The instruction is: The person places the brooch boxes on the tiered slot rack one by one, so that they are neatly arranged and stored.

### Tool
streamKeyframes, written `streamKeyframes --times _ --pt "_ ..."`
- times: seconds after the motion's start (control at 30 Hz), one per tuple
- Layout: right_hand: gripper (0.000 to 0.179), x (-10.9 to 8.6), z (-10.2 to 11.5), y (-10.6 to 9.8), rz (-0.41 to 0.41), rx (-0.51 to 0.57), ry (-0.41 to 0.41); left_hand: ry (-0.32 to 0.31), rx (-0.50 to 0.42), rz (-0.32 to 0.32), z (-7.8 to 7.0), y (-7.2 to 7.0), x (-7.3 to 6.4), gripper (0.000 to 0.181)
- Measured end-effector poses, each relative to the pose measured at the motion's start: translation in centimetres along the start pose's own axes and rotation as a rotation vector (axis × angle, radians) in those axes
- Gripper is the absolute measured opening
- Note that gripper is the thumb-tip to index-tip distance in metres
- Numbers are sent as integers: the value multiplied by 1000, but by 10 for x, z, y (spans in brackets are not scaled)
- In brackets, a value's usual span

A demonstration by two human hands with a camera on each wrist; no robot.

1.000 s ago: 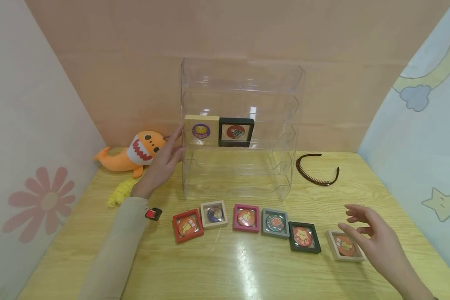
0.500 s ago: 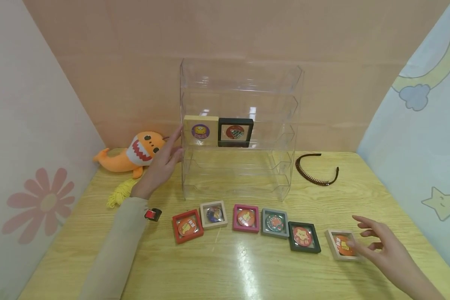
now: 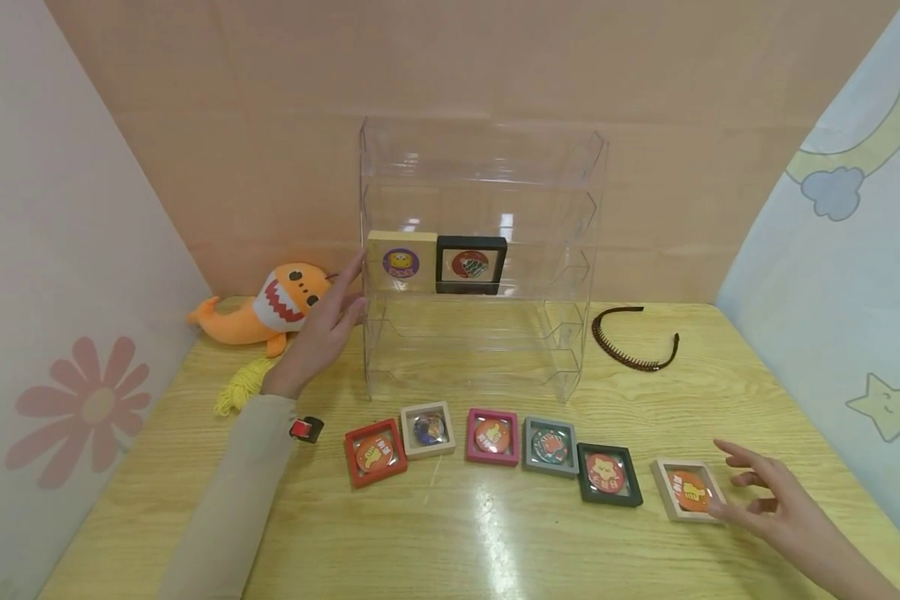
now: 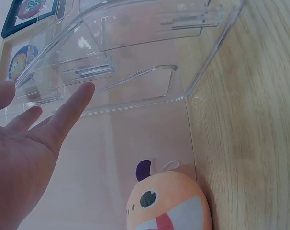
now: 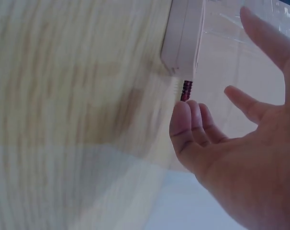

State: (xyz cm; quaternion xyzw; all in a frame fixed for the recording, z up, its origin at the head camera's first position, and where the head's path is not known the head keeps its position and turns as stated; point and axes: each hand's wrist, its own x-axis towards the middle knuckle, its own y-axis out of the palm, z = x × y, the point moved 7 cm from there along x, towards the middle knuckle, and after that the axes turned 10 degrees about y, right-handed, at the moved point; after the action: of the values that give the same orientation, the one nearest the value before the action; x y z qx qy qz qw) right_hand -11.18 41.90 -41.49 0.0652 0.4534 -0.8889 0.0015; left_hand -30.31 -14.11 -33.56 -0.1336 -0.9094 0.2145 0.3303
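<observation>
A clear acrylic tiered rack (image 3: 476,383) stands at the back middle. My left hand (image 3: 322,333) lies with extended fingers along its left side. On one middle tier, a cream-framed badge (image 3: 402,263) and a black-framed badge (image 3: 471,265) lean side by side. At the right front, my right hand (image 3: 776,510) is beside another cream-framed badge (image 3: 688,490), which lies flat on the table. Its thumb overlaps that frame's lower right corner in the head view. In the right wrist view the fingers are spread, bent loosely, and apart from the frame's edge (image 5: 183,40).
Several more framed badges lie in a row before the rack, from a red one (image 3: 376,452) to a black one (image 3: 608,474). An orange shark plush (image 3: 270,308) and yellow yarn (image 3: 242,387) lie at left. A brown headband (image 3: 630,360) lies at right.
My right hand has shifted right and lower, from above the cream-framed badge to beside its right edge, uncovering more of the frame. The left hand stays at the rack.
</observation>
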Motion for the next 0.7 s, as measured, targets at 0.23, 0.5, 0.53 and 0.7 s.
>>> streamKeyframes --times 0.23,0.5,0.53,0.7 --pt "105 0 -13 8 23 16 -154 -3 -15 8 -19 0 2 64" --pt "110 6 -20 9 44 -61 -191 -18 -14 18 -39 -2 1 63" --pt "107 6 -20 9 60 -62 -181 -20 -13 17 -39 -2 1 63" --pt "89 11 -22 10 146 -60 -120 -23 -14 14 -37 -2 1 63"
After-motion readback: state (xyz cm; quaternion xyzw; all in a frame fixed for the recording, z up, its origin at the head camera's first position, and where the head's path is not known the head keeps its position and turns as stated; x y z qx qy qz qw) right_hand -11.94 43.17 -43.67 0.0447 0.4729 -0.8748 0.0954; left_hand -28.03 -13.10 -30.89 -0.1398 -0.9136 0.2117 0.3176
